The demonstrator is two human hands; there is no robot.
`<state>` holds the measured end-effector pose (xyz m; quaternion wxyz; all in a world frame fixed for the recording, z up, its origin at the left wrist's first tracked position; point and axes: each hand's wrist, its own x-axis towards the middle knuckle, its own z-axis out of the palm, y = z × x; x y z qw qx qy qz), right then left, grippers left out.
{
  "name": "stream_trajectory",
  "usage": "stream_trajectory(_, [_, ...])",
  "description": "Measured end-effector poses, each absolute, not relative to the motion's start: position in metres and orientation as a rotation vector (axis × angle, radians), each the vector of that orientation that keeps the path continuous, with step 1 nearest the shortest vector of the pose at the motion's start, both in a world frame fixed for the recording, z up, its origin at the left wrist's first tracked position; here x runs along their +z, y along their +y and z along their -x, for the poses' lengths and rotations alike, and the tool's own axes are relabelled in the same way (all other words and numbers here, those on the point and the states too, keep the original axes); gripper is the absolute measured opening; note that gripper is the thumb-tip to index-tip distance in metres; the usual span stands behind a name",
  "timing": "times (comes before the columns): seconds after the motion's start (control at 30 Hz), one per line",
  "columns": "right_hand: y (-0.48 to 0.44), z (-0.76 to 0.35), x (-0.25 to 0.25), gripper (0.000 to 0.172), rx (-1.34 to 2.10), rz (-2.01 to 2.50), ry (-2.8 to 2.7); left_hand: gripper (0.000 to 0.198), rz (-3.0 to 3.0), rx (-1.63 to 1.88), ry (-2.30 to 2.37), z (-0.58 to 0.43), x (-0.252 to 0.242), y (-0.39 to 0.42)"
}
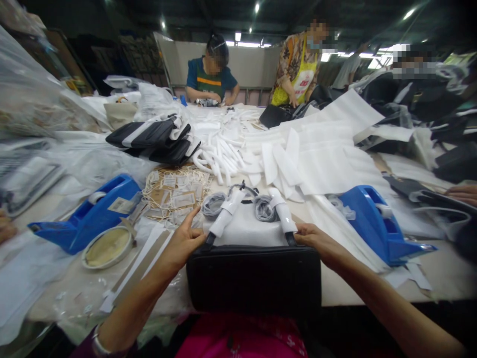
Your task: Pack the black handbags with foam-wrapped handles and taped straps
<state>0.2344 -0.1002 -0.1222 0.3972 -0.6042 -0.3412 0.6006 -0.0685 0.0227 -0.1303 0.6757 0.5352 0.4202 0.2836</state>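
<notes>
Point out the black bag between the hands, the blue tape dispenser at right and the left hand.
Black bag (pixel 255 278), head view: its dark panel.
Blue tape dispenser at right (pixel 368 219), head view: its body.
Left hand (pixel 184 239), head view: middle of the hand.

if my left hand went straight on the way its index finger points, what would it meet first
Probably the nearer grey coil beside the white-wrapped handle, just ahead of the left hand; depth is hard to judge.
</notes>
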Motion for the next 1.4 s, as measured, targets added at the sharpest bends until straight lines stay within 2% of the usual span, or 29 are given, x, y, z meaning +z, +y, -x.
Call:
stream_trajectory(0.27, [-0.094,-0.228,-0.131,0.032,1.41,1.528,-0.888,0.101,-1.195,0.707,0.995,0.056,-0.158,0.042])
stream_trajectory(0.4, [-0.102,-0.231,-0.135,0.036,1.287,1.56,-0.842,0.095,-1.196,0.717,1.029,0.057,-0.155,0.038])
stream_trajectory(0.5, [-0.11,-0.24,-0.138,0.033,1.273,1.498,-0.87,0.085,-1.183,0.709,1.014,0.069,-0.146,0.034])
stream_trajectory(0.63, [-0.112,-0.254,-0.149,0.028,1.006,1.48,-0.949,0.064,-1.192,0.769,0.969,0.085,-0.143,0.037])
stream_trajectory(0.73, [-0.105,-0.255,-0.159,0.03,0.807,1.444,-1.09,0.056,-1.252,0.849,0.952,0.083,-0.15,0.042])
stream_trajectory(0.87, [-0.094,-0.245,-0.162,0.022,0.685,1.402,-1.248,0.06,-1.22,0.935,0.847,0.072,-0.161,0.046])
stream_trajectory(1.03, [-0.092,-0.236,-0.156,0.037,0.861,1.401,-1.154,0.063,-1.097,0.973,0.777,0.061,-0.159,0.047])
stream_trajectory(1.23, [-0.091,-0.241,-0.156,0.022,0.911,1.544,-1.205,0.075,-1.082,0.929,0.801,0.05,-0.154,0.048])
stream_trajectory(1.4, [-0.086,-0.243,-0.158,0.026,0.92,1.586,-1.168,0.087,-1.285,0.972,0.772,0.053,-0.161,0.055])
